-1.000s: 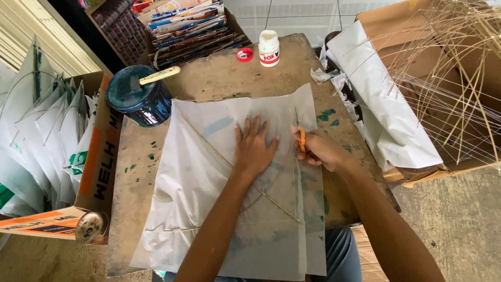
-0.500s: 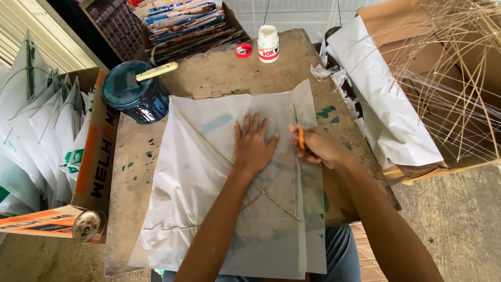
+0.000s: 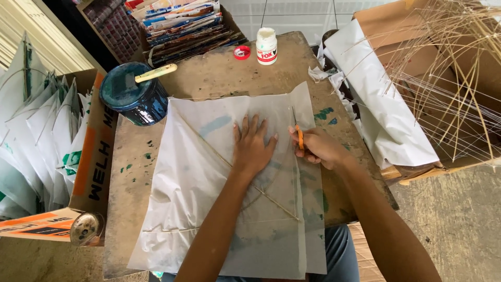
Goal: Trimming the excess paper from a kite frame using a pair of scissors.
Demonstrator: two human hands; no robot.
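The right hand [image 3: 319,148] is closed in a grip on orange-handled scissors [image 3: 298,134], whose thin blades point away from the person along the right edge of a white paper sheet [image 3: 198,183]. The left hand [image 3: 253,146] lies flat and open on the sheet, fingers spread, just beside the right hand, pressing the paper down and holding nothing.

The sheet covers most of a worn wooden surface [image 3: 130,177] and hangs over its near edge. Thin sticks [image 3: 261,192] show under the paper, crossing diagonally near the left wrist.

At the far left of the surface stands a dark blue tin [image 3: 133,99] with a pale handle [image 3: 155,73] resting across its top. At the far edge stand a small white bottle [image 3: 266,46] and, just left of it, a red cap [image 3: 241,52]. Behind them is a stack of magazines [image 3: 182,26].

To the left, a cardboard box [image 3: 91,151] holds upright white paper kites [image 3: 36,130]. To the right, another cardboard box [image 3: 417,21] holds folded white paper [image 3: 386,115] and a tangle of thin bamboo strips [image 3: 459,78].
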